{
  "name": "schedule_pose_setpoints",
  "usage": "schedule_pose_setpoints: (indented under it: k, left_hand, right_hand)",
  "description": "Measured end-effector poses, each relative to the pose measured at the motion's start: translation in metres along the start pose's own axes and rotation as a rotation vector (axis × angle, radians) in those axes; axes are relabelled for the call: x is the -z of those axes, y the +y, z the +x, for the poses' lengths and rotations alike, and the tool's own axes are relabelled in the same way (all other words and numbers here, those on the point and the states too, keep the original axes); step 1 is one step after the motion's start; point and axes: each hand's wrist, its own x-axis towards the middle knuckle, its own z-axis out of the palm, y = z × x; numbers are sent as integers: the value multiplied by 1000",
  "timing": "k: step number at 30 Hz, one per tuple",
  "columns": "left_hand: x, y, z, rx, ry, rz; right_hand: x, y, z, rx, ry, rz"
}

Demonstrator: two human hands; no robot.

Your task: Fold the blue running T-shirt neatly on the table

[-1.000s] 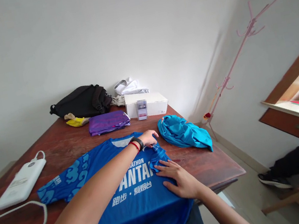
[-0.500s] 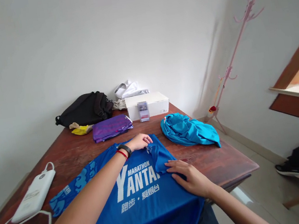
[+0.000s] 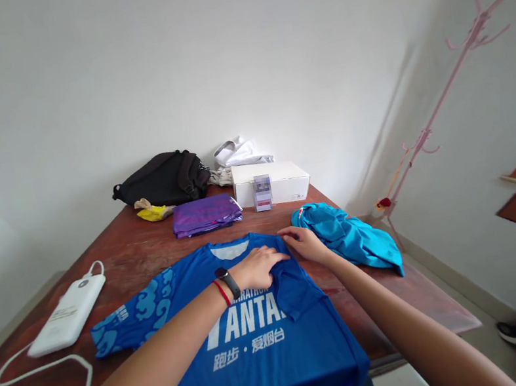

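A blue T-shirt (image 3: pixel 251 380) with white lettering lies front side up on the wooden table, its neckline away from me. One patterned sleeve stretches out to the left; the other sleeve (image 3: pixel 297 289) is folded inward over the chest. My left hand (image 3: pixel 258 266) is on the upper part of this folded sleeve, index finger extended and the other fingers curled on the fabric. At the right shoulder edge, my right hand (image 3: pixel 304 243) pinches the cloth between thumb and fingers. My fingers partly hide the lettering and the shoulder.
To the right lies a crumpled turquoise garment (image 3: pixel 348 237). Behind are a folded purple garment (image 3: pixel 207 215), a white box (image 3: pixel 285 178), a black bag (image 3: pixel 160 180) and a yellow item (image 3: pixel 152 213). A corded white power bank (image 3: pixel 67 316) rests left. A pink coat rack (image 3: pixel 441 97) stands beyond.
My right hand has moved up from the chest to the shoulder edge. My left hand has shifted slightly right and down. The neckline now shows, and the sleeve lies flatter across the chest.
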Motion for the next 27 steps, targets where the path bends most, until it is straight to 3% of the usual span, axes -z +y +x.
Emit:
schedule_pose_setpoints:
  k: [6,13,18,27]
  left_hand:
    - [11,-3,-28,-40,29,2]
    - [10,-21,-62,126,126,-85]
    - [-2,-32,-64,149,177,-63]
    - [-6,-29,-65,115,223,-14]
  right_hand:
    - [-18,26,12,76,-108,-14]
    - [-15,48,7,126,-147,-117]
    - [-13,52,10,107,-107,-166]
    - [-13,54,10,32,4,-92]
